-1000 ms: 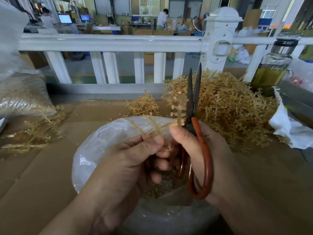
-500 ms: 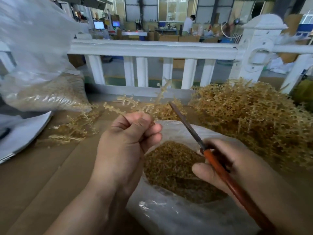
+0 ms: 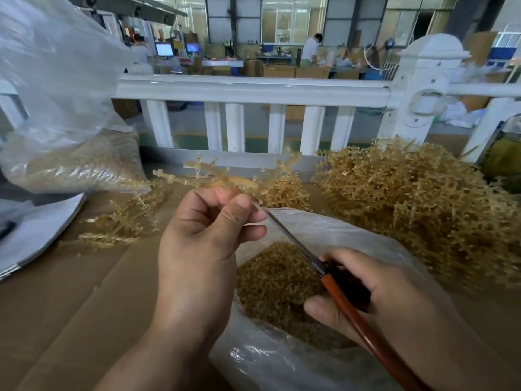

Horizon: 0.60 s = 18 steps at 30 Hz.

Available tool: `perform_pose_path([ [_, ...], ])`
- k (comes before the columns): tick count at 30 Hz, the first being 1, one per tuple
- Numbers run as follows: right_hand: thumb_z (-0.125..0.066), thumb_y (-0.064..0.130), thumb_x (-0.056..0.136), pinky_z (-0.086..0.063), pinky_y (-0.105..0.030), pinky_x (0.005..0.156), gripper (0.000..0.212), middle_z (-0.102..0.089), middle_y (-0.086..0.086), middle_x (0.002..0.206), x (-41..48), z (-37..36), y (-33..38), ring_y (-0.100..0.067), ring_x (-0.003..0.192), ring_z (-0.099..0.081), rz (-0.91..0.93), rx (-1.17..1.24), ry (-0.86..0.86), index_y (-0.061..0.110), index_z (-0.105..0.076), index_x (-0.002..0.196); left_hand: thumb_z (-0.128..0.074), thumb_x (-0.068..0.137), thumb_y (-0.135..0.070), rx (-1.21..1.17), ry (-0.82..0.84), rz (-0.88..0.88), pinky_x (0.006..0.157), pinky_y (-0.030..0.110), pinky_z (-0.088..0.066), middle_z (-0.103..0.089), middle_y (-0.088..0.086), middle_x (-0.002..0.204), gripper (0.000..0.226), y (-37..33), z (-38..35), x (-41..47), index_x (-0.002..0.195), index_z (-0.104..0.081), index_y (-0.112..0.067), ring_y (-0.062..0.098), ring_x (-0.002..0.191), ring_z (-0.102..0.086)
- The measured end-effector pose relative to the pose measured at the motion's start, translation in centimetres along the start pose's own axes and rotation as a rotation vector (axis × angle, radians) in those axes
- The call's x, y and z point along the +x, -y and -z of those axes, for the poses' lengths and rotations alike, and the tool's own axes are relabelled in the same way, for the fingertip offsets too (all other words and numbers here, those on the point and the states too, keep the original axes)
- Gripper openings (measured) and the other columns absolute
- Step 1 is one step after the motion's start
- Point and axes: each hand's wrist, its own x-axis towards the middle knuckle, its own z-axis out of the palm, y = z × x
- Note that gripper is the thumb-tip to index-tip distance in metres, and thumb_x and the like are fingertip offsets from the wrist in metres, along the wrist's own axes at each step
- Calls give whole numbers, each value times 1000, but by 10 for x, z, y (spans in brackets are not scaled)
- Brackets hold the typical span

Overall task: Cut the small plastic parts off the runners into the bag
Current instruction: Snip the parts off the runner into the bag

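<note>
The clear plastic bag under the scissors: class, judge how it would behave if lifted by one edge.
The bag looks thin and crinkled, so it would probably sag, not hold shape. Its mouth lies open over loose cut parts, so tilting it would likely spill them. The small pieces only part-fill it, so it seems light.

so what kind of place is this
Probably a factory or packing workshop: a big heap of plastic runners beside an open bag of cut parts, and beyond the white railing a hall with cardboard cartons and computer monitors.
</note>
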Motion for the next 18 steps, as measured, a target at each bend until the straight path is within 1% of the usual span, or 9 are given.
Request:
perform_pose_path([
  [2,-46,94,53,-44,-6,63,60,-54,49,99,-1,0,-1,26,91,-53,19,15,-16,69,-42,107,-73,84,-19,29,2,-18,67,25,-57,-70,6,81,13,0,0,-1,77,-67,-28,18,78,-71],
  [5,-49,92,57,-46,-5,67,56,-56,46,99,-2,-1,-2,24,90,-54,26,9,-36,67,-44,107,-76,84,-22,54,5,-28,67,25,-57,-70,3,81,13,1,0,-4,77,-68,-30,18,80,-72],
  [7,-47,92,56,-45,-2,72,58,-57,45,99,-2,-2,-3,22,89,-55,31,4,-51,64,-44,107,-73,83,-25,57,9,-24,67,24,-57,-70,1,81,10,1,-1,-6,78,-68,-31,17,80,-72],
  [10,-48,90,56,-41,0,79,56,-58,44,98,-3,-4,-3,22,91,-54,22,-4,-64,64,-44,106,-73,83,-23,37,-1,6,66,24,-57,-70,3,81,7,2,0,-6,79,-68,-27,18,79,-72],
  [13,-45,92,54,-36,5,75,49,-52,49,101,-2,-4,-2,27,94,-48,9,-23,-62,68,-45,97,-72,82,-24,40,-11,18,67,24,-57,-71,3,81,9,2,1,-5,76,-69,-28,19,79,-73],
  [16,-46,91,55,-37,4,74,57,-52,49,101,-2,-4,-2,26,95,-49,15,-26,-59,65,-42,105,-72,82,-24,45,-16,19,67,24,-57,-71,1,80,11,2,1,-5,73,-70,-30,18,78,-72],
  [18,-50,89,57,-40,2,76,57,-55,47,99,-2,-4,-2,24,93,-51,16,-25,-59,64,-43,107,-72,83,-24,39,-18,21,67,24,-57,-71,0,81,11,1,1,-5,73,-70,-30,18,78,-72],
])
